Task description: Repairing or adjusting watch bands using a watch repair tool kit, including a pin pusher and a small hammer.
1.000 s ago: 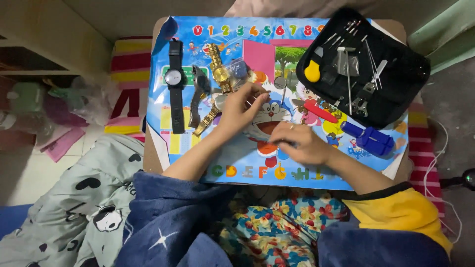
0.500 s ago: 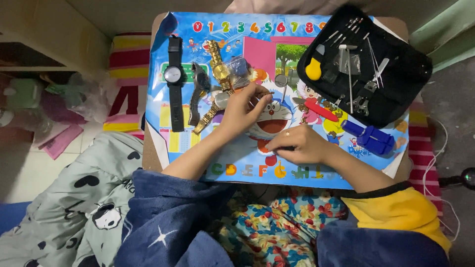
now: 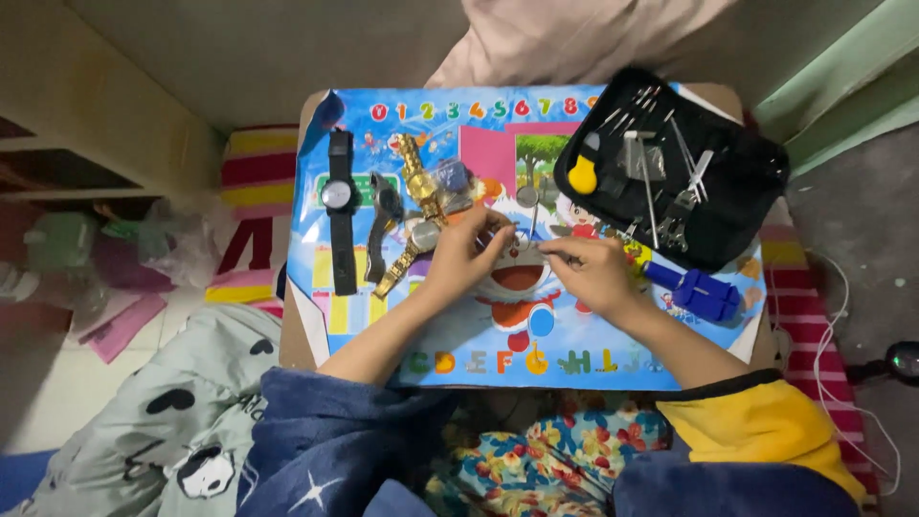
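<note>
L hand (image 3: 466, 257) & R hand (image 3: 595, 271) meet at table centre (image 3: 613, 359), fingers pinched narrow on a thin metal tool (image 3: 532, 241); gold watch (image 3: 417, 206) just left, black tool case (image 3: 670, 163) at right corner.

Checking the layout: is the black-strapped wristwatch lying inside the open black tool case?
No, the black-strapped wristwatch lies on the colourful picture mat, far left of the open black tool case.

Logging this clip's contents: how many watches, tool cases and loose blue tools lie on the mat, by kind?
Wristwatches: 3, a black one, a dark one, a gold one
Black tool case: 1
Blue tool: 1
Total: 5
</note>
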